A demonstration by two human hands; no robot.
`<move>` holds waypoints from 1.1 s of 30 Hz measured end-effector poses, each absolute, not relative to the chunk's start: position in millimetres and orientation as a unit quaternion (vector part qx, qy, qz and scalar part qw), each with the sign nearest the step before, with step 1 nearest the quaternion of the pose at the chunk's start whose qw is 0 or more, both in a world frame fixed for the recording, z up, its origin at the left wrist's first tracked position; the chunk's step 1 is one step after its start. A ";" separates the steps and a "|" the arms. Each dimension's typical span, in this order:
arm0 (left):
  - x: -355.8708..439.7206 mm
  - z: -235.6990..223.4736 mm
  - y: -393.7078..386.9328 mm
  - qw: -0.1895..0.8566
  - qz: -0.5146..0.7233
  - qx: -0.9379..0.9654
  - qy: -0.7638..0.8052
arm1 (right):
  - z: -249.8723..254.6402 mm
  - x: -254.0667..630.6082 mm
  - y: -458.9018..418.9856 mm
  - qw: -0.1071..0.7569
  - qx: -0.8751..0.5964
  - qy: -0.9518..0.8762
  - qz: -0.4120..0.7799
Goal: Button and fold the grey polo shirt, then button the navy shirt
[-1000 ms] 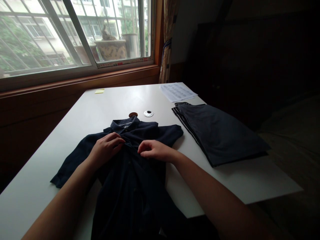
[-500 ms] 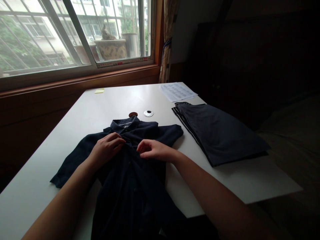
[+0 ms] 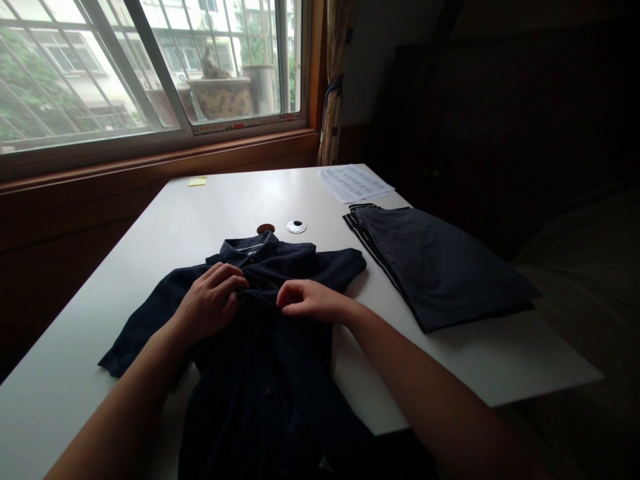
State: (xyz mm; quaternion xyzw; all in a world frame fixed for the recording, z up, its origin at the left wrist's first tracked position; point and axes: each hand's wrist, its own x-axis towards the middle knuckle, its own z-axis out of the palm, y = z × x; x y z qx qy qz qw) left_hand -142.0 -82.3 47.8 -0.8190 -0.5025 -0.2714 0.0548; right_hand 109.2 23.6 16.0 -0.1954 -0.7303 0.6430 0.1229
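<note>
A dark navy polo shirt [image 3: 280, 347] lies face up on the white table [image 3: 210, 207], collar toward the window, its hem hanging over the near edge. My left hand [image 3: 213, 300] rests on the chest just below the collar, fingers curled and pinching the placket cloth. My right hand [image 3: 307, 300] sits close beside it, thumb and fingers pinched on the same front strip. The fingertips of both hands nearly meet at the shirt's middle.
A folded dark garment with striped edging [image 3: 435, 263] lies on the right. Printed sheets [image 3: 353, 183] sit at the far right corner, a yellow sticky note [image 3: 197, 181] at the far left. A cable grommet [image 3: 297, 227] and its brown cap [image 3: 265, 229] lie behind the collar.
Both hands stay at the placket with small finger movements; the left hand has shifted slightly down and the cloth between them is bunched a little more.
</note>
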 end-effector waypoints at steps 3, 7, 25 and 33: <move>-135.9 58.4 -91.0 0.013 -0.296 -0.833 -0.467 | 15.1 108.9 23.5 0.116 -0.192 -0.739 0.635; -122.5 75.6 -101.7 -0.138 -0.235 -0.858 -0.435 | 13.1 107.9 24.6 0.115 -0.193 -0.746 0.626; -113.5 58.9 -94.5 -0.306 -0.115 -0.837 -0.439 | 14.1 108.4 22.8 0.118 -0.210 -0.784 0.572; -111.5 55.5 -95.8 -0.285 -0.109 -0.847 -0.436 | 13.8 107.4 22.2 0.117 -0.207 -0.768 0.594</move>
